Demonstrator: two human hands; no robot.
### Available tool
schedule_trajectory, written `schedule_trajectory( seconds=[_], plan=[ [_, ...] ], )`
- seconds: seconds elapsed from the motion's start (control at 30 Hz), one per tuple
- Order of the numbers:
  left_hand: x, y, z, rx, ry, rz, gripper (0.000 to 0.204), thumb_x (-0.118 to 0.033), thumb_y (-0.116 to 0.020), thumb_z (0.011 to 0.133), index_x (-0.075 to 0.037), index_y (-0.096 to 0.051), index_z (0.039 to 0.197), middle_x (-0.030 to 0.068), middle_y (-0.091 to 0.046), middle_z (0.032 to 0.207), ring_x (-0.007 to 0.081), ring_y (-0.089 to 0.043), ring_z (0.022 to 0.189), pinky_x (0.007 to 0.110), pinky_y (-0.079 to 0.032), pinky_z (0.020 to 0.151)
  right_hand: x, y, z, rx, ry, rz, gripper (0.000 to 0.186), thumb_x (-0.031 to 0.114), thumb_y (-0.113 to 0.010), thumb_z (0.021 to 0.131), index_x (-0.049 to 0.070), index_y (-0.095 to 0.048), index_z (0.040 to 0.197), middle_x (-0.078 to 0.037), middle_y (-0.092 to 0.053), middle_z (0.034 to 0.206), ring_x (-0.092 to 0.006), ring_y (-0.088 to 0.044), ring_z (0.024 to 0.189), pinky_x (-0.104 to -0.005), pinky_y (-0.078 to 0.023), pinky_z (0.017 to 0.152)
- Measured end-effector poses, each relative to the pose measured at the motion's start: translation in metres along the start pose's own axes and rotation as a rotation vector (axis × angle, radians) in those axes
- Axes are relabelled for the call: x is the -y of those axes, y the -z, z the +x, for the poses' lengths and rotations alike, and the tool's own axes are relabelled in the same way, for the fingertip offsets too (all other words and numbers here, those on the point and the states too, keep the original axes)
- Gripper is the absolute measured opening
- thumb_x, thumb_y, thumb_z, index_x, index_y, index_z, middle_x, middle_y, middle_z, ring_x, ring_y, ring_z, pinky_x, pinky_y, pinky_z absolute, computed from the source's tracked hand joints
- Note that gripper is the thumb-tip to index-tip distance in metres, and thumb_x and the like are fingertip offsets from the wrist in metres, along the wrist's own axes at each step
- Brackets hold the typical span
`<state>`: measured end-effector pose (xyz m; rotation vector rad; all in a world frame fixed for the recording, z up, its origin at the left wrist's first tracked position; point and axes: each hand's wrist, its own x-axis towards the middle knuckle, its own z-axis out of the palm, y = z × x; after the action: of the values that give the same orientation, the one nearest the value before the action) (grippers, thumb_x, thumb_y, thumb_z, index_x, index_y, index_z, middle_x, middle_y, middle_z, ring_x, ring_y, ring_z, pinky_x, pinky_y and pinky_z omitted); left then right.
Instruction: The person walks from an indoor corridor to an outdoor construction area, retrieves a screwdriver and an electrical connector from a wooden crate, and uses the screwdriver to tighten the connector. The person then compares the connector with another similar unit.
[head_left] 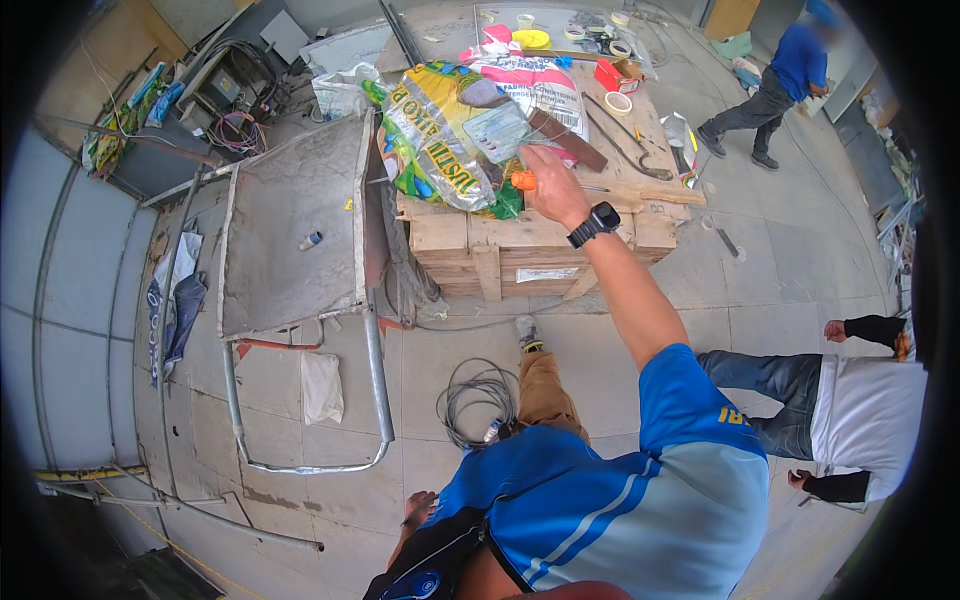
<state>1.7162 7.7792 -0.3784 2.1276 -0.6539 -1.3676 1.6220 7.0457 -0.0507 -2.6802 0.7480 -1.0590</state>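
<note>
The right hand (550, 188) is reaching over a pale wooden crate (560, 230), its fingers meeting a small orange-handled tool (523, 180), though whether they are gripping it I cannot tell. A yellow, green and silver plastic sack (437, 140) is lying just left of that hand, and the left hand (420, 507) is hanging low, its finger spread unclear, near a grey cable coil (449, 408).

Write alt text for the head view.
The right hand is at an orange-handled tool over a wooden crate, by a yellow bag; the left hand hangs low. A metal cart stands left; at right, one person in blue, another in white.
</note>
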Motion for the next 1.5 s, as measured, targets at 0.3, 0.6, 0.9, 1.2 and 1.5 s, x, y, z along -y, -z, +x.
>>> schedule_trajectory(
  seconds=[0.3, 0.6, 0.9, 1.2, 1.5],
  plan=[
    [-0.167, -0.006, 0.048, -0.22, 0.414, -0.061, 0.043, -0.023, -0.066, 0.085, -0.001, -0.06, 0.122, 0.0172, -0.07, 0.097, 0.0255, -0.069, 0.084, 0.034, -0.052, 0.068, -0.063, -0.126, 0.107, 0.626, -0.028, 0.044, 0.027, 0.009, -0.058, 0.077, 0.0, -0.061, 0.102, -0.016, -0.06, 0.107, -0.0314, -0.056, 0.108, -0.0439, -0.043, 0.091],
    [-0.267, 0.024, 0.131, -0.253, 0.373, 0.007, 0.044, -0.025, -0.07, 0.078, 0.0, -0.067, 0.115, 0.0214, -0.072, 0.097, 0.0282, -0.071, 0.093, 0.038, -0.054, 0.079, -0.067, -0.134, 0.128, 0.638, -0.022, 0.081, 0.016, 0.009, -0.062, 0.076, 0.006, -0.063, 0.092, -0.014, -0.066, 0.091, -0.0333, -0.064, 0.092, -0.0475, -0.049, 0.081],
    [-0.229, 0.093, 0.283, -0.104, -0.453, 0.278, 0.018, -0.018, -0.071, 0.079, -0.009, -0.077, 0.094, 0.0159, -0.07, 0.104, 0.0267, -0.07, 0.078, 0.035, -0.057, 0.071, -0.058, -0.055, 0.214, 0.264, -0.091, 0.351, 0.023, 0.025, -0.07, 0.081, 0.007, -0.064, 0.095, -0.02, -0.066, 0.077, -0.0385, -0.066, 0.074, -0.0448, -0.052, 0.065],
    [-0.322, 0.137, 0.342, 0.093, 0.181, -0.018, 0.02, -0.011, -0.059, 0.086, -0.007, -0.071, 0.101, 0.0119, -0.068, 0.098, 0.0194, -0.069, 0.071, 0.034, -0.058, 0.059, -0.081, 0.088, 0.309, -0.378, -0.571, 0.917, 0.012, 0.009, -0.067, 0.089, 0.004, -0.057, 0.095, 0.002, -0.046, 0.063, -0.0075, -0.043, 0.051, -0.0225, -0.033, 0.046],
    [-0.347, 0.107, 0.369, 0.003, -0.096, 0.406, 0.012, -0.01, -0.064, 0.079, -0.007, -0.07, 0.088, 0.013, -0.07, 0.083, 0.022, -0.071, 0.073, 0.032, -0.059, 0.063, -0.206, 0.164, 0.386, -0.396, -0.438, 0.357, 0.016, 0.013, -0.07, 0.087, 0.003, -0.061, 0.096, 0.001, -0.051, 0.063, -0.0058, -0.044, 0.051, -0.0208, -0.034, 0.047]
  ],
)
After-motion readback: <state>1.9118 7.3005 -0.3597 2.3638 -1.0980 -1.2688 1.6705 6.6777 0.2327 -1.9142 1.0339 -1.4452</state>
